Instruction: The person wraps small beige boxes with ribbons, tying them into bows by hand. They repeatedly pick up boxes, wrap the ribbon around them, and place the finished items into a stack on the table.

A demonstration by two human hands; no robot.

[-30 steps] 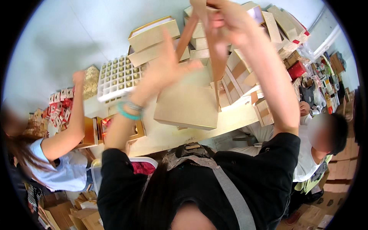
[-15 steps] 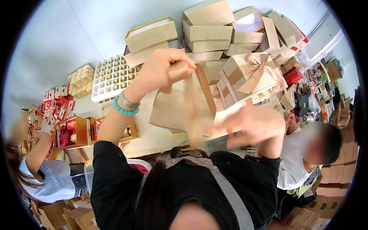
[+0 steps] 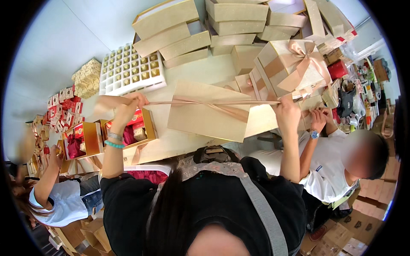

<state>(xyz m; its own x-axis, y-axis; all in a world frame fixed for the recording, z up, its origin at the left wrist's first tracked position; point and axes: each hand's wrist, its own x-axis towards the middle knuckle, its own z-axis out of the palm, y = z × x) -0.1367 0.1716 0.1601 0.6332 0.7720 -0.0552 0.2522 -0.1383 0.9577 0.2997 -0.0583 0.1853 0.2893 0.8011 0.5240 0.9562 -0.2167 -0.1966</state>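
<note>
Ribbon (image 3: 213,103) is held taut across centre frame, pinched in the fingers of the left hand (image 3: 128,109) and right hand (image 3: 287,112), above the flat beige box (image 3: 205,115) on the worktop (image 3: 179,143), presumably for wrapping.

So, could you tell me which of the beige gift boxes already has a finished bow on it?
The tilted box at upper right, beside the stack, wears a tied peach bow; the flat box under the stretched ribbon has none.

White tray w/ gold cups (image 3: 130,70), bow-tied box (image 3: 292,64), stacked beige boxes (image 3: 237,19)
</note>
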